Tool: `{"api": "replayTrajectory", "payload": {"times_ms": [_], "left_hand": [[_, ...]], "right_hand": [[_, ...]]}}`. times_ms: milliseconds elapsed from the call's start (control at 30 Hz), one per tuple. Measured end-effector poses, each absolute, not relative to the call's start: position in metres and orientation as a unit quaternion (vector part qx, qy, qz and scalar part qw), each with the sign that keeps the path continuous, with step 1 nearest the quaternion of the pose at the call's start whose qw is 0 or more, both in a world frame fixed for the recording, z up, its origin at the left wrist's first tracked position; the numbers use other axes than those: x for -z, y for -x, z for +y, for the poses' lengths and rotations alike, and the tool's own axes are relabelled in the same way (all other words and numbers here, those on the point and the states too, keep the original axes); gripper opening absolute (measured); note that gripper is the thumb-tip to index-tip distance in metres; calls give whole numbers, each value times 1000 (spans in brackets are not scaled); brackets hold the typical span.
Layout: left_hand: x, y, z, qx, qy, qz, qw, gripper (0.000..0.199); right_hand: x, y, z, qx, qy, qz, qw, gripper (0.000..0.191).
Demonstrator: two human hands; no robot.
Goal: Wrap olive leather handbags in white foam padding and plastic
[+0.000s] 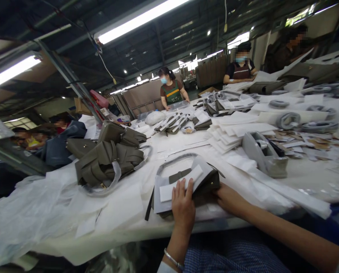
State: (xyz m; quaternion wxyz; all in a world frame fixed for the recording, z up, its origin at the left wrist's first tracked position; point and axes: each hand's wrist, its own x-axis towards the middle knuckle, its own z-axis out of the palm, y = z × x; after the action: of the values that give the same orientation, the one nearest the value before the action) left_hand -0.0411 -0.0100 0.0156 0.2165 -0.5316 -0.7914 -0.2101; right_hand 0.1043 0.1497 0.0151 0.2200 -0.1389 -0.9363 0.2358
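Observation:
An olive-grey handbag lies on the table right before me, with a sheet of white paper over its front. Its wrapped handle arches up at the far side. On top of the bag rests a white padding strip. My left hand lies on that strip, its fingers stretched out and slightly apart. At the bag's right end, my right hand grips the lower edge; its fingertips are hidden under the bag. A dark strap hangs out on the left.
More olive handbags are heaped at left. A grey tape dispenser stands at right, near stacked white sheets and rolled, wrapped handles. Clear plastic covers the left front edge. Co-workers are across the table.

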Motion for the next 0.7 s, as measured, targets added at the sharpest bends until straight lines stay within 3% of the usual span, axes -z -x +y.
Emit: {"api": "replayTrajectory", "payload": {"times_ms": [200, 300, 400, 533, 700], "left_hand": [[-10, 37, -10, 165, 543, -791, 226, 71], [-8, 37, -16, 153, 544, -790, 238, 68], [-3, 38, -25, 138, 542, -791, 248, 68], [-6, 36, -36, 107, 558, -793, 219, 71], [-35, 33, -37, 85, 624, -769, 113, 65]], "right_hand": [[-64, -148, 138, -125, 85, -957, 249, 26], [-79, -131, 146, -45, 3, -966, 256, 47], [-64, -112, 162, 8, -57, -969, 239, 67], [-26, -107, 179, 30, -89, -967, 239, 59], [-11, -118, 172, 22, -63, -969, 237, 52]]}}
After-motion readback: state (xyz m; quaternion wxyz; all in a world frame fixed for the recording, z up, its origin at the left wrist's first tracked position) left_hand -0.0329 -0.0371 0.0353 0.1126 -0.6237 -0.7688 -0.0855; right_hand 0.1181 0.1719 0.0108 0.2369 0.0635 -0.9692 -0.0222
